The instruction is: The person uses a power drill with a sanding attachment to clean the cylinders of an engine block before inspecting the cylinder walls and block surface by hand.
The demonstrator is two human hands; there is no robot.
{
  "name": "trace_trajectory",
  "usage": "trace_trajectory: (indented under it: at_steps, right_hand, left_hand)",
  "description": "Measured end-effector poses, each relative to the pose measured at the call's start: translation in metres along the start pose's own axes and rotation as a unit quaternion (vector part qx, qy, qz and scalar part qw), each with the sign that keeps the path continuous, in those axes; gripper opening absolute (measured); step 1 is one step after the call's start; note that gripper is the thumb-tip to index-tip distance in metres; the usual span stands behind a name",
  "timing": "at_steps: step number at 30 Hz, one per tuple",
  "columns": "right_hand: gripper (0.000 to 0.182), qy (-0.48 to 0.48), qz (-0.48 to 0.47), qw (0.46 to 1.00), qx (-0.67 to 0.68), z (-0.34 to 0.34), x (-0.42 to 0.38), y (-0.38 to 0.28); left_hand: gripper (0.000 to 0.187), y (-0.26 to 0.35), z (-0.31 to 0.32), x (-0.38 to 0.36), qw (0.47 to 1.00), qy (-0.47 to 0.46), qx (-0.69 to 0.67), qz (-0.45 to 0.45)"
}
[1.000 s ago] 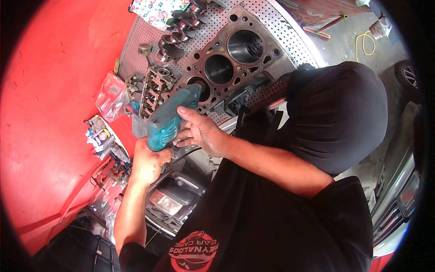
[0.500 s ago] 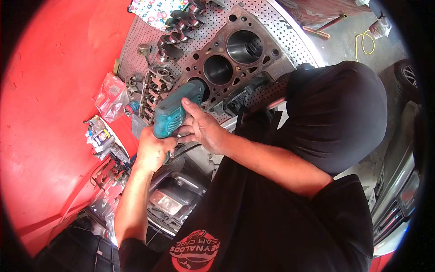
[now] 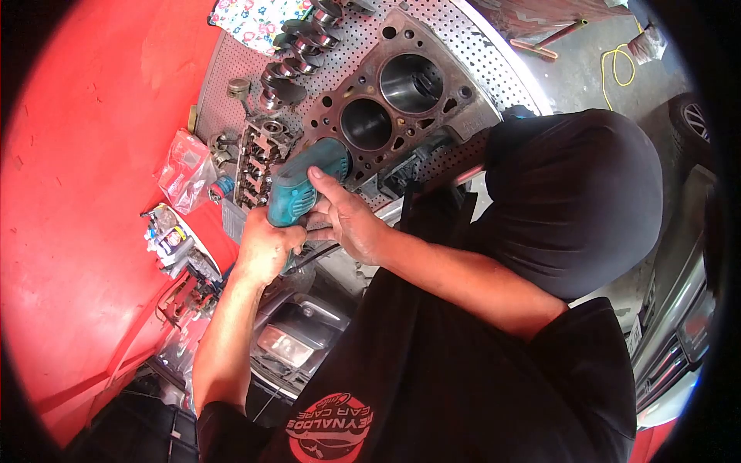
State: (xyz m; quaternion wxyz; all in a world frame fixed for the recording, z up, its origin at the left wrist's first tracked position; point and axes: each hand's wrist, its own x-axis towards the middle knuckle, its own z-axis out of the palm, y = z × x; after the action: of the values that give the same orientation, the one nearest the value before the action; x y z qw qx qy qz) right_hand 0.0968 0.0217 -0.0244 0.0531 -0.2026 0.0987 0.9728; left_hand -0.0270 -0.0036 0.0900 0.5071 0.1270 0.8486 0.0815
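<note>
A teal power drill [image 3: 295, 189] is held between my two hands, its front end over the third bore of an engine block [image 3: 432, 127]. That bore is almost wholly hidden by the drill, and so is whatever is fitted in the chuck. My left hand [image 3: 265, 245] is wrapped round the drill's rear grip. On the other side, my right hand [image 3: 347, 220] has its thumb along the drill body and its fingers curled under it. Two dark, smooth cylinder bores [image 3: 366, 124] show beyond the drill.
A crankshaft [image 3: 297, 62], a cylinder head [image 3: 255, 166] and a piston [image 3: 239, 87] lie on the perforated metal bench [image 3: 220, 108]. Floral cloth [image 3: 262, 19] is at the far edge. Bottles on a tray [image 3: 174, 245] and a plastic bag [image 3: 187, 171] are at left. A headlight [image 3: 285, 346] shows below.
The drill and both hands have shifted slightly to the right relative to the block. The drill's front now covers more of the third bore. Both hands keep their hold.
</note>
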Motion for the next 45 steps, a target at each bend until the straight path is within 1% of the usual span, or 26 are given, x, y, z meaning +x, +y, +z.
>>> trace_trajectory:
  at_steps: [2,5,12,15,18,20,23,26,29,32,35,38,41,45]
  right_hand:
    - [0.075,-0.003,0.003,1.0,0.001,0.0,0.0,0.0]
    - [0.074,-0.003,0.003,1.0,0.007,0.0,0.0,-0.003]
    - [0.071,0.001,0.007,1.0,0.004,0.001,-0.001,-0.005]
    - [0.074,-0.009,0.029,0.999,-0.014,-0.002,0.002,-0.003]
    - [0.072,-0.002,0.009,1.0,-0.001,-0.002,0.001,-0.002]
    - [0.074,0.007,0.007,1.0,0.003,-0.001,-0.001,-0.002]
    - [0.077,0.008,0.003,1.0,0.003,-0.002,-0.003,-0.002]
    - [0.079,-0.001,0.001,1.0,-0.002,-0.003,-0.005,-0.003]
    - [0.081,-0.005,-0.003,1.0,-0.004,-0.003,-0.005,-0.002]
    - [0.082,-0.005,-0.009,1.0,-0.001,-0.004,-0.004,0.0]
    - [0.083,-0.005,-0.008,1.0,-0.001,-0.006,-0.005,0.002]
    - [0.083,-0.009,-0.008,1.0,-0.003,-0.005,-0.006,0.001]
    - [0.083,-0.011,-0.008,1.0,-0.002,-0.005,-0.006,0.001]
    - [0.081,-0.002,-0.008,1.0,0.008,-0.005,-0.004,0.002]
  left_hand:
    - [0.026,0.001,0.003,0.0,0.999,0.008,-0.033,0.006]
    - [0.026,-0.006,-0.001,0.004,1.0,0.0,-0.004,0.005]
    - [0.025,-0.002,0.0,0.002,1.0,0.003,-0.005,-0.002]
    - [0.025,-0.005,-0.002,0.003,1.0,0.001,-0.002,-0.003]
    - [0.025,-0.006,-0.002,0.003,1.0,-0.004,-0.001,-0.001]
    - [0.024,-0.006,-0.004,0.003,1.0,-0.004,0.012,-0.003]
    - [0.022,-0.003,-0.001,0.002,1.0,0.002,-0.005,0.002]
    - [0.039,-0.011,-0.003,0.004,1.0,-0.001,0.004,-0.009]
    - [0.04,-0.015,-0.005,0.006,1.0,-0.004,0.021,-0.015]
    - [0.015,-0.012,0.0,0.004,1.0,0.019,-0.001,0.012]
    - [0.043,-0.013,-0.004,0.006,0.999,-0.008,0.032,-0.007]
    - [0.043,-0.016,-0.004,0.007,1.0,-0.005,0.024,0.001]
    - [0.015,-0.013,0.0,0.005,1.0,0.012,-0.006,0.014]
    - [0.015,-0.009,0.0,0.003,1.0,0.017,0.008,0.009]
